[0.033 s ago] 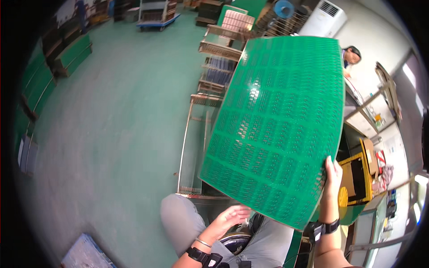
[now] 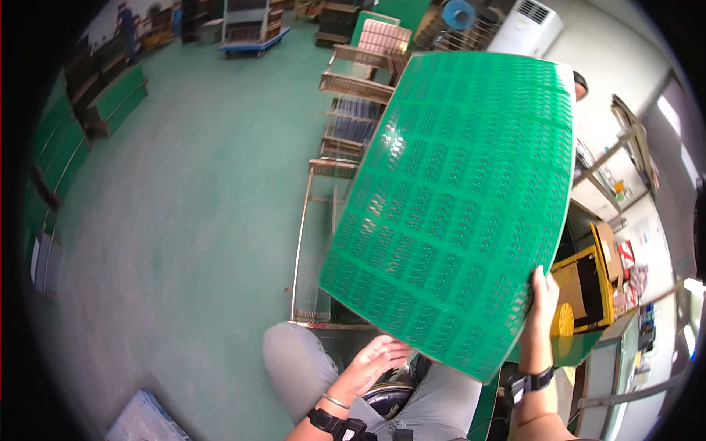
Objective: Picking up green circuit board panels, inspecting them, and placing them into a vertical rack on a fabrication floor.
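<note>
A large green circuit board panel (image 2: 448,198) with rows of small repeated marks is tilted up in front of me, its surface shiny. My right hand (image 2: 543,298) grips its lower right edge, thumb on the face and the other fingers hidden behind. Just below the bottom edge is my left hand (image 2: 375,361), fingers stretched toward the panel. Its fingertips meet or nearly meet that edge; I cannot tell whether they bear on it.
Behind the panel's left side stands a wire-and-frame rack (image 2: 301,250). A yellow-framed box (image 2: 607,294) is at the right. Farther off are a blue-based trolley (image 2: 254,45), a white air-conditioning unit (image 2: 526,28) and a co-worker's head (image 2: 580,86), partly covered by the panel.
The panel has shifted slightly, its lower corners to the left and its upper right corner to the right. It now covers more of the co-worker. My right hand keeps its grip.
</note>
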